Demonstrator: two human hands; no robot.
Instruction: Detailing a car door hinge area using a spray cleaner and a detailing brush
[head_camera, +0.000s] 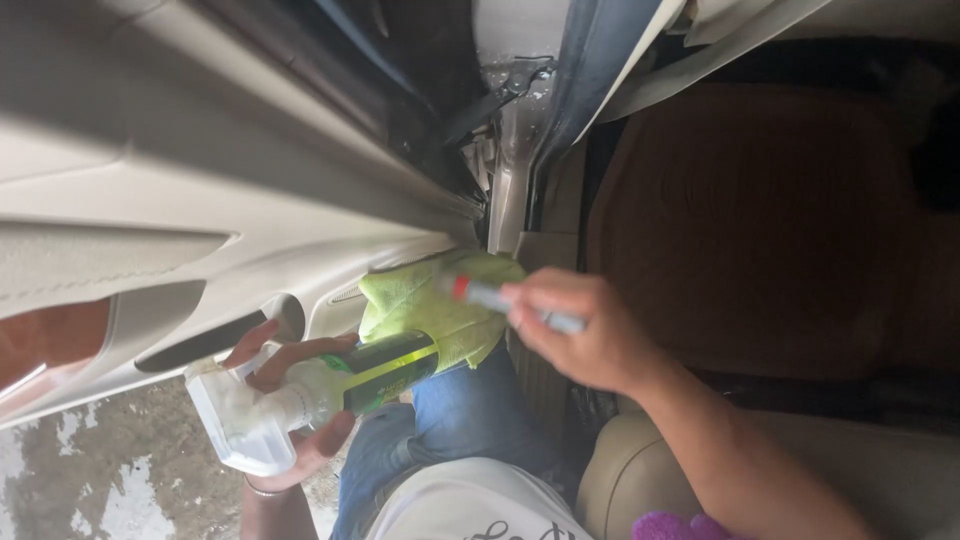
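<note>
Left hand (290, 400) grips spray bottle (330, 390) at the trigger, low by the door panel (200, 200). Right hand (580, 335) clenches a small brush (510, 302) over the green cloth (440, 305) on the knee. Risk: blurred brush flicks, cloth slides off onto floor mat (760, 220).

Lime-green cloth (440, 305), dark green-labelled white-triggered spray bottle (330, 390), beige door panel (200, 190), brown ribbed floor mat (760, 220).

Beige car door (200, 190), brown floor mat (760, 220)
</note>
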